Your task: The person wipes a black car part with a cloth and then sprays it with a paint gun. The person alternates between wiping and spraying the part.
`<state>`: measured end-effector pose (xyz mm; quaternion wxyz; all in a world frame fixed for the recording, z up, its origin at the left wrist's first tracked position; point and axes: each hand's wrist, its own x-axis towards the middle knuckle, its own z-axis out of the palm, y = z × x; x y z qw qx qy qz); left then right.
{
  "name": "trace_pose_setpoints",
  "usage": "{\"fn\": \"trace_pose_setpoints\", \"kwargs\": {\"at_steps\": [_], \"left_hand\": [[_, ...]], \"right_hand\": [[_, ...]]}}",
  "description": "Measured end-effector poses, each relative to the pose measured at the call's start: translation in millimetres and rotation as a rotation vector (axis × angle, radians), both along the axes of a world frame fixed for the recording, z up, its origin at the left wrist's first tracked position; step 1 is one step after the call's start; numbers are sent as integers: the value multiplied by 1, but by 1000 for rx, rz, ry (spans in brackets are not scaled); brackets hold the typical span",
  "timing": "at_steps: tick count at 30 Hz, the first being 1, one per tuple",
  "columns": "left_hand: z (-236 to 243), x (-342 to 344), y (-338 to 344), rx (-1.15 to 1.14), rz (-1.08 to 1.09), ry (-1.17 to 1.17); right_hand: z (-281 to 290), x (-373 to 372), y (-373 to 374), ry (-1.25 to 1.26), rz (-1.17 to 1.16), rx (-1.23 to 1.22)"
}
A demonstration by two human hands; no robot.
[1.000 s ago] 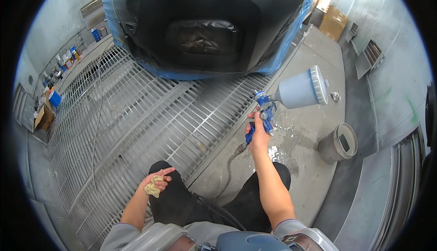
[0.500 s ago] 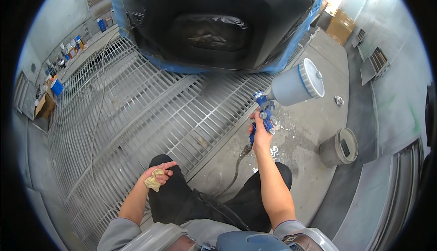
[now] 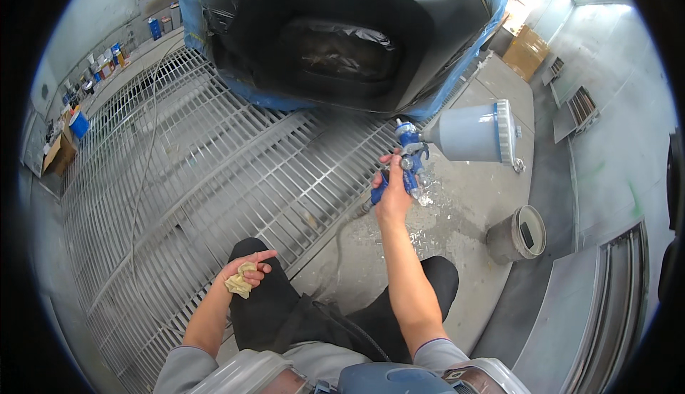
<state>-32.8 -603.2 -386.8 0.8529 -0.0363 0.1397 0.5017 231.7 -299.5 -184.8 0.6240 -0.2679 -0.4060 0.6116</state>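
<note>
My right hand [image 3: 391, 193] grips a blue spray gun [image 3: 408, 160] with a pale translucent cup [image 3: 474, 133] on top, held out in front of me above the floor. Just beyond it sits a black vehicle body part [image 3: 335, 33] wrapped at its edges in blue masking film [image 3: 457, 80]. My left hand [image 3: 244, 274] is low by my left knee, closed around a crumpled yellowish cloth [image 3: 240, 284]. A hose [image 3: 341, 244] runs from the gun's handle down toward my legs.
A metal floor grating [image 3: 178, 173] covers the left and centre. A grey bucket [image 3: 517, 233] stands on the concrete at the right. Cans and a blue pail [image 3: 78, 124] line the far left wall. A cardboard box [image 3: 526, 51] sits at the back right.
The view has shifted, bringing the black part closer. My right hand has tilted the spray gun's cup toward the right. My left hand keeps the cloth by my knee.
</note>
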Motion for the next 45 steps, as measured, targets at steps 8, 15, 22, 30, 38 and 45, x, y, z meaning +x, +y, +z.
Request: {"fn": "trace_pose_setpoints", "kwargs": {"at_steps": [8, 15, 22, 30, 38, 45], "left_hand": [[2, -11, -18, 16, 14, -26], [0, -19, -39, 44, 34, -136], [4, -17, -35, 59, 33, -132], [-5, -20, -32, 65, 21, -130], [2, -13, -32, 112, 22, -144], [18, -10, -32, 135, 37, -67]], "right_hand": [[-38, -50, 10, 189, -121, -141], [-75, -58, 14, 280, -260, -405], [-51, -76, 8, 106, -232, -137], [-45, -57, 24, -304, -361, 221], [-17, -75, 26, -374, -187, 307], [-31, -135, 17, -529, 72, 452]]}}
